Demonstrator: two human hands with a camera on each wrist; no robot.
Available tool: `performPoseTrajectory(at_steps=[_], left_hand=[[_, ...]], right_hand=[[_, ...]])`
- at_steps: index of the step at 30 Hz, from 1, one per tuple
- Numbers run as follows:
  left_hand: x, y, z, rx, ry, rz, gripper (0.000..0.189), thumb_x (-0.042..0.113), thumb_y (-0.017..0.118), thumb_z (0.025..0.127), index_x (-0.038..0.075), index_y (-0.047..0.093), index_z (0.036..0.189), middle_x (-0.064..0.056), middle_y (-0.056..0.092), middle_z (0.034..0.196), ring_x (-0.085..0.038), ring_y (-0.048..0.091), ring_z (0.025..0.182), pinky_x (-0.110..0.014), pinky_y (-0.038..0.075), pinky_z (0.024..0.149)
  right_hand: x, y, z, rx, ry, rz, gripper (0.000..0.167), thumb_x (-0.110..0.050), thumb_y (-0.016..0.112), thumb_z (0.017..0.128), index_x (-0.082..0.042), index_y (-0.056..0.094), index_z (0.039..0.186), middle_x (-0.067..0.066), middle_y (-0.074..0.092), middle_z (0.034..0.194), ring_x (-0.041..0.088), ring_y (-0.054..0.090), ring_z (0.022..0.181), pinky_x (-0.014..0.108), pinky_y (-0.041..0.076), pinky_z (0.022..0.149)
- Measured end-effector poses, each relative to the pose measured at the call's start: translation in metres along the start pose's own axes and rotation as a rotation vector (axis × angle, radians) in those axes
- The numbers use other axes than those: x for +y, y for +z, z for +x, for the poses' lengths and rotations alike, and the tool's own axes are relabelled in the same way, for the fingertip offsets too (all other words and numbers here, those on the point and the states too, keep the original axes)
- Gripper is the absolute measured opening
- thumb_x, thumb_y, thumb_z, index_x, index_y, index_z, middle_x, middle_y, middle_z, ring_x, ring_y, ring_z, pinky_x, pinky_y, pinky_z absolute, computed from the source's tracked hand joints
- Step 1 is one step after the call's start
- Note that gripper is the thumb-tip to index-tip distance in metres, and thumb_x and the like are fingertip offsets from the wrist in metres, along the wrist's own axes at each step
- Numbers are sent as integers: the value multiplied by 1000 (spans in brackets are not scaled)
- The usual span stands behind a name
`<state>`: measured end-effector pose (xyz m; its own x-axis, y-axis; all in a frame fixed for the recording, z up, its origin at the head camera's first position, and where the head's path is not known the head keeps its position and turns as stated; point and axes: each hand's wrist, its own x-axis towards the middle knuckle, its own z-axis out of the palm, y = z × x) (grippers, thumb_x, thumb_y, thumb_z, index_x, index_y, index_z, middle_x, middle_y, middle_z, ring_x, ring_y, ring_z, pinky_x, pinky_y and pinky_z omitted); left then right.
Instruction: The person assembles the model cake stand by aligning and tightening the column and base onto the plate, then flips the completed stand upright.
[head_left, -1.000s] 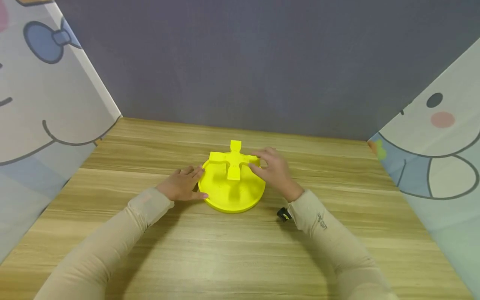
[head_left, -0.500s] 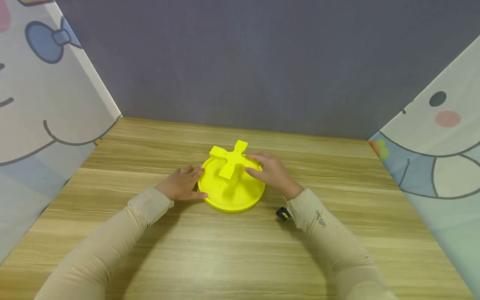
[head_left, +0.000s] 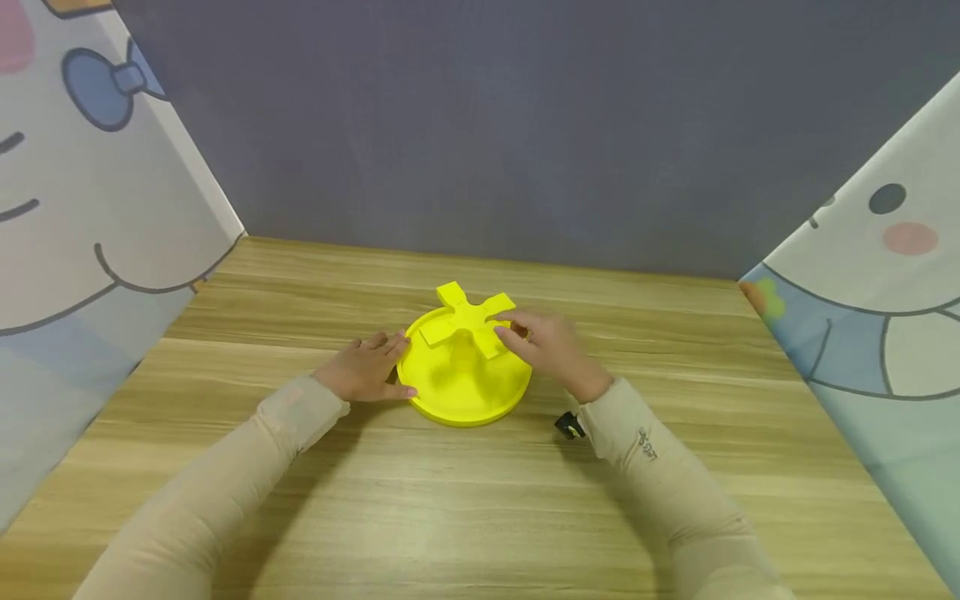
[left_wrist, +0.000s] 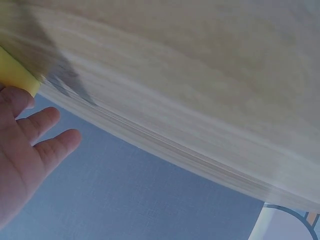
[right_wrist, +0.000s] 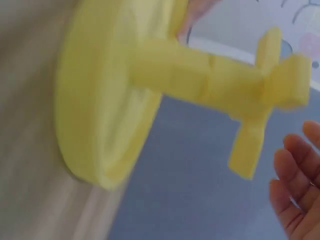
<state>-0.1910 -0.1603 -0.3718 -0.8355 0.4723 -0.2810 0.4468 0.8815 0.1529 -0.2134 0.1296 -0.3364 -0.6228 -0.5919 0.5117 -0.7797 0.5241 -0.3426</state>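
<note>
A shallow round yellow tray (head_left: pixel 461 400) sits on the wooden table, with a yellow cross-shaped piece (head_left: pixel 468 317) standing above it on a central post (right_wrist: pixel 180 67). My left hand (head_left: pixel 365 367) rests against the tray's left rim, fingers extended and thumb over the front-left edge. In the left wrist view its fingertips (left_wrist: pixel 22 97) meet a yellow edge. At the cross's right side is my right hand (head_left: pixel 551 346), thumb and index spread beside the arms. Seen from the right wrist, its fingers (right_wrist: pixel 295 172) are loosely bent, with a gap between them and the cross.
A small black object (head_left: pixel 570 426) lies by the right sleeve cuff. Behind the wooden table (head_left: pixel 420 517) rises a dark grey-blue wall panel (head_left: pixel 480 133). Cartoon-printed panels (head_left: pixel 900 333) stand along both sides.
The yellow cross has turned clockwise as seen from above, its arms now diagonal. My right hand has shifted slightly beside it. The left hand and the tray have stayed in place.
</note>
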Motion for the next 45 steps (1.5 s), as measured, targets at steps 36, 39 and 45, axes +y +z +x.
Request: performPoseTrajectory(at_steps=[36, 39, 45], left_hand=[[0, 2, 2, -6, 1, 4, 89, 58, 48, 93, -5, 21, 149, -21, 17, 156, -47, 25, 137, -65, 21, 106], [-1, 3, 2, -3, 6, 9, 89, 59, 47, 93, -5, 21, 149, -21, 17, 156, -47, 25, 137, -66, 22, 106], [-1, 2, 0, 7, 7, 3, 89, 59, 48, 93, -5, 21, 149, -20, 16, 156, -47, 19, 139, -66, 20, 106]], right_hand=[[-1, -4, 25, -355, 71, -335, 43, -26, 64, 93, -4, 59, 129, 15, 64, 120, 29, 62, 108, 41, 53, 85], [-5, -3, 22, -336, 65, -359, 42, -26, 64, 93, -4, 60, 129, 14, 64, 121, 29, 63, 107, 40, 55, 80], [-7, 2, 22, -267, 66, -326, 40, -25, 64, 93, -3, 62, 126, 15, 66, 118, 29, 64, 105, 41, 53, 85]])
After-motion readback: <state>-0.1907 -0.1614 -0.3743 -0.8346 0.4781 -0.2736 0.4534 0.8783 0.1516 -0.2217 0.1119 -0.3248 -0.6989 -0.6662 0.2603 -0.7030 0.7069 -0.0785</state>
